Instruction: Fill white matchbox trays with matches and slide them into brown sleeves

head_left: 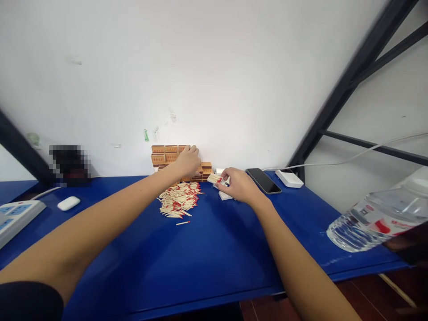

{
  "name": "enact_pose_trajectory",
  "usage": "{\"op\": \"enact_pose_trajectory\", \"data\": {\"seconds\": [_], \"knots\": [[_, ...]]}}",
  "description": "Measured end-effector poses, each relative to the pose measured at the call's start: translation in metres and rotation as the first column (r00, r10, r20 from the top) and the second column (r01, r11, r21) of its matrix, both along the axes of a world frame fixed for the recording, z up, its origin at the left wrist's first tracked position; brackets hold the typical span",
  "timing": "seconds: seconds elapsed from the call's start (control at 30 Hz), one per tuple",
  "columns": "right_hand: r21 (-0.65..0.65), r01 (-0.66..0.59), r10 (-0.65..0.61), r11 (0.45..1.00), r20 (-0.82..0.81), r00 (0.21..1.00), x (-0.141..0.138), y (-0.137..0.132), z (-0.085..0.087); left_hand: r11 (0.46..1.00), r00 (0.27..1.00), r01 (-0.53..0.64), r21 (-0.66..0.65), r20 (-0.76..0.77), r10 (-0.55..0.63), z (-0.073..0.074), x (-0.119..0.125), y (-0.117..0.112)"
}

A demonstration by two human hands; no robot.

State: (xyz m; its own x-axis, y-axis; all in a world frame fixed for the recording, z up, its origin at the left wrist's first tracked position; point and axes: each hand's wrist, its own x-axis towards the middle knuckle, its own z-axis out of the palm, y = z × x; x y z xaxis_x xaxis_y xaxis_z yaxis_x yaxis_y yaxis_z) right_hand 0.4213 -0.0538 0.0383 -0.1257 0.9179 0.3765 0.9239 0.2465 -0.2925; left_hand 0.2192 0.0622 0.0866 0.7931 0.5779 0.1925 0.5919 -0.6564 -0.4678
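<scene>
My left hand (189,161) reaches across to a stack of orange-brown matchboxes (171,157) against the wall. Its fingers curl down at the right part of the stack; what lies under them is hidden. Between the thumb and fingers of my right hand (239,185) is a small white matchbox tray (214,179), with red-tipped matches lying in it. Beneath that hand, another white tray (225,195) rests on the blue table. A heap of loose matches (179,200) spreads in front of the stack, and a single match (183,223) lies apart, nearer to me.
Right of my right hand lie a black phone (264,180) and a white box-shaped device (289,178) near a cable. A large water bottle (377,218) is at the right. On the left are a white earbud case (68,203) and a power strip (20,216).
</scene>
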Motion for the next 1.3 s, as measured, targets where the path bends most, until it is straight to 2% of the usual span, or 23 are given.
{"op": "enact_pose_trajectory", "data": {"seconds": [0.1,0.3,0.4,0.47,0.57,0.63,0.67,0.73,0.8,1.0,1.17,1.3], "knots": [[-0.002,0.011,-0.011,1.0,0.0,1.0,0.0,-0.001,0.002,0.999,1.0,-0.018,-0.036,0.014,0.018,0.003,0.002,-0.002],[0.008,0.031,-0.031,0.999,-0.005,1.0,0.002,-0.004,0.005,0.99,0.992,0.024,-0.141,0.126,-0.006,0.019,0.004,-0.012],[0.027,0.033,-0.033,0.999,-0.011,0.999,0.005,-0.006,0.007,0.972,0.973,0.039,-0.231,0.23,0.016,0.026,-0.01,-0.024],[0.04,0.019,-0.018,0.999,-0.026,0.999,0.006,-0.008,0.008,0.96,0.951,0.062,-0.272,0.309,0.026,0.025,-0.032,-0.038],[0.017,-0.039,0.041,0.999,-0.119,0.992,-0.001,-0.011,0.01,0.936,0.915,0.118,-0.332,0.401,0.027,0.014,-0.078,-0.065],[-0.03,-0.112,0.103,0.993,-0.229,0.968,-0.013,-0.015,0.01,0.871,0.828,0.249,-0.424,0.559,0.036,0.001,-0.11,-0.083],[-0.051,-0.155,0.135,0.987,-0.281,0.95,-0.021,-0.018,0.009,0.849,0.8,0.274,-0.452,0.597,0.059,-0.006,-0.124,-0.09],[-0.076,-0.237,0.196,0.968,-0.359,0.913,-0.039,-0.025,0.005,0.821,0.74,0.264,-0.506,0.653,0.164,-0.02,-0.147,-0.1],[-0.074,-0.297,0.242,0.952,-0.411,0.879,-0.058,-0.032,0.001,0.812,0.707,0.261,-0.521,0.676,0.207,-0.034,-0.163,-0.104],[-0.064,-0.339,0.268,0.938,-0.487,0.831,-0.088,-0.044,-0.014,0.8,0.647,0.321,-0.507,0.734,0.206,-0.065,-0.179,-0.106],[-0.083,-0.358,0.264,0.93,-0.528,0.807,-0.091,-0.046,-0.018,0.817,0.641,0.347,-0.461,0.752,0.153,-0.072,-0.176,-0.112],[-0.081,-0.372,0.268,0.925,-0.557,0.786,-0.092,-0.047,-0.019,0.842,0.67,0.309,-0.442,0.729,0.137,-0.074,-0.172,-0.117]]}}
